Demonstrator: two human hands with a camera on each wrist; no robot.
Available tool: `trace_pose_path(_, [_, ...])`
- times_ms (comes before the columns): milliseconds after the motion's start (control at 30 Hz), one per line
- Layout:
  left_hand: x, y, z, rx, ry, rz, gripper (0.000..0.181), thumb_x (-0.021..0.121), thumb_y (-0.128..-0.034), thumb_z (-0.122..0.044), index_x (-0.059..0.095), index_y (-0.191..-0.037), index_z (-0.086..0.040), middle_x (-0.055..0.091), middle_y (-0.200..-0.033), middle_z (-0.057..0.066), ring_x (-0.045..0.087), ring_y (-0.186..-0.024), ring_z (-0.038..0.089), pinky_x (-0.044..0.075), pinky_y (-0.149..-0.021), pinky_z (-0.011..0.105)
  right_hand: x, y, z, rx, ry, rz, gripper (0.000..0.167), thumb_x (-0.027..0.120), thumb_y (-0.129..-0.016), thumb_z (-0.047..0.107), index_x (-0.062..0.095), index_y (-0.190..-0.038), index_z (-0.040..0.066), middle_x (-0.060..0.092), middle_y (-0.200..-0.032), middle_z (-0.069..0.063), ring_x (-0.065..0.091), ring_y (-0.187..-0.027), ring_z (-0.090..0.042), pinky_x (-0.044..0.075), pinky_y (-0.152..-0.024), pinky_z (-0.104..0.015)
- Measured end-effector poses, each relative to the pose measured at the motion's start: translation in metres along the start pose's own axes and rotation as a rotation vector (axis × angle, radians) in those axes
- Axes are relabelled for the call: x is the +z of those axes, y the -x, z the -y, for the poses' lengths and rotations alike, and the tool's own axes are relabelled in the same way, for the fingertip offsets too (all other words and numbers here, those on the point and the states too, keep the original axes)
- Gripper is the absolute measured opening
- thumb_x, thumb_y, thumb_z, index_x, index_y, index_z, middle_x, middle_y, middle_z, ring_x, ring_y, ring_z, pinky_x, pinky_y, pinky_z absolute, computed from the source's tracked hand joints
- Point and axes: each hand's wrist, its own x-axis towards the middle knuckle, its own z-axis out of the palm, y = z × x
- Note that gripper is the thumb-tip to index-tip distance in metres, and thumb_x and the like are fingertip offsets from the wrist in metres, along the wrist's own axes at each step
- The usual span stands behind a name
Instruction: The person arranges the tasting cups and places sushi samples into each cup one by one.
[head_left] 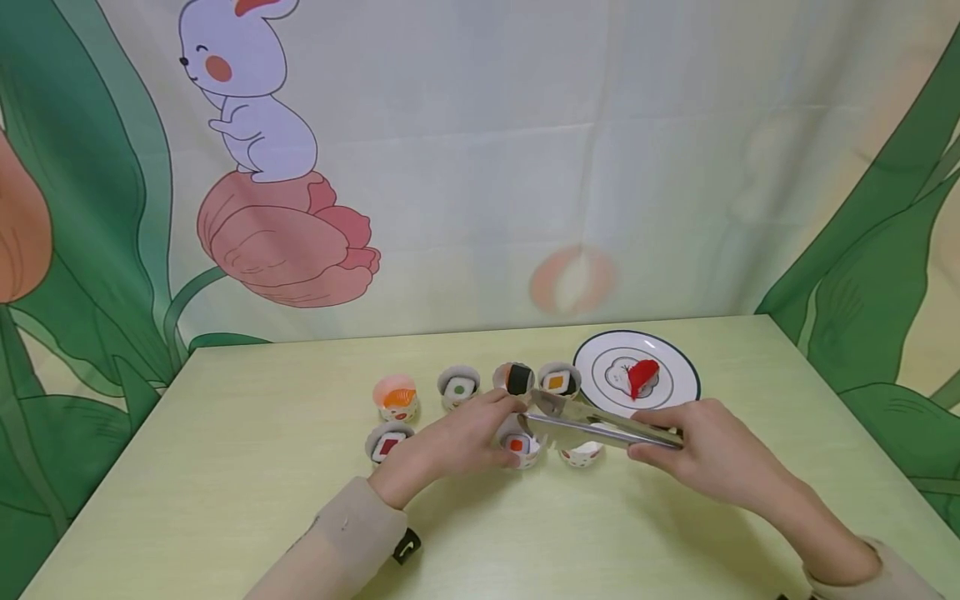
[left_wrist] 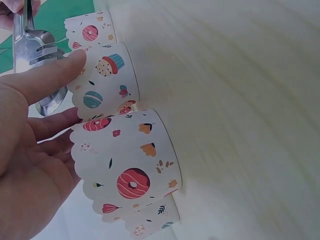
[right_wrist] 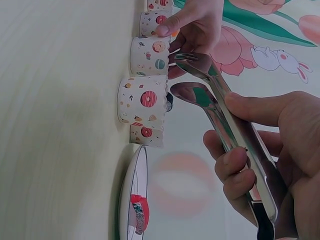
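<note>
My left hand point(head_left: 468, 433) holds a patterned paper cup point(left_wrist: 102, 80) between thumb and finger. A toy sushi roll point(head_left: 517, 445) with a red centre sits in that cup. In my right hand point(head_left: 712, 450) is a pair of metal tongs point(head_left: 637, 429), with one fork-shaped end and one spoon-shaped end. The tong ends stand apart, close above the cup, and nothing shows between them. Nearer the right hand, another paper cup point(head_left: 581, 455) is partly hidden by the tongs. Fingers of the left hand lie partly behind the cups in the left wrist view.
Several more cups hold toy sushi: orange-topped point(head_left: 397, 397), green-centred point(head_left: 460, 388), black-banded point(head_left: 518, 379), yellow-centred point(head_left: 557, 382) and dark-red-centred point(head_left: 387, 447). A blue-rimmed plate point(head_left: 678, 383) at the back right carries a red piece point(head_left: 642, 377). Behind the table point(head_left: 262, 450) hangs a printed curtain.
</note>
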Motion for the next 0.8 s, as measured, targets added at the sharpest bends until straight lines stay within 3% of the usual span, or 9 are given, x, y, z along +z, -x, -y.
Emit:
trace_pose_path(333, [0.001, -0.001, -0.001, 0.007, -0.005, -0.002, 0.056, 0.082, -0.0900, -0.022, 0.056, -0.137, -0.005, 0.057, -0.136, 0.009, 0.059, -0.114, 0.022, 0.049, -0.098, 0.036, -0.005, 0.003, -0.004, -0.008, 0.021, -0.025, 0.039, 0.084, -0.087, 0.029, 0.078, -0.116, 0.005, 0.071, -0.087, 0.006, 0.049, -0.063, -0.008, 0.038, -0.055, -0.026])
trace_pose_path(567, [0.002, -0.002, -0.002, 0.024, -0.026, -0.006, 0.060, 0.082, -0.0898, -0.022, 0.054, -0.140, -0.004, 0.056, -0.137, 0.010, 0.060, -0.113, 0.024, 0.050, -0.097, 0.037, -0.007, 0.006, -0.011, -0.001, 0.032, -0.045, 0.041, 0.085, -0.087, 0.030, 0.078, -0.117, 0.003, 0.070, -0.085, 0.005, 0.039, -0.052, -0.005, 0.035, -0.050, -0.026])
trace_pose_path(800, [0.003, -0.003, -0.003, 0.044, -0.056, -0.009, 0.061, 0.082, -0.0902, -0.024, 0.055, -0.141, -0.004, 0.056, -0.137, 0.010, 0.060, -0.110, 0.026, 0.049, -0.098, 0.039, -0.011, 0.008, -0.015, 0.022, 0.038, -0.057, 0.040, 0.085, -0.086, 0.028, 0.077, -0.118, 0.003, 0.067, -0.081, 0.006, 0.038, -0.050, -0.005, 0.036, -0.048, -0.026])
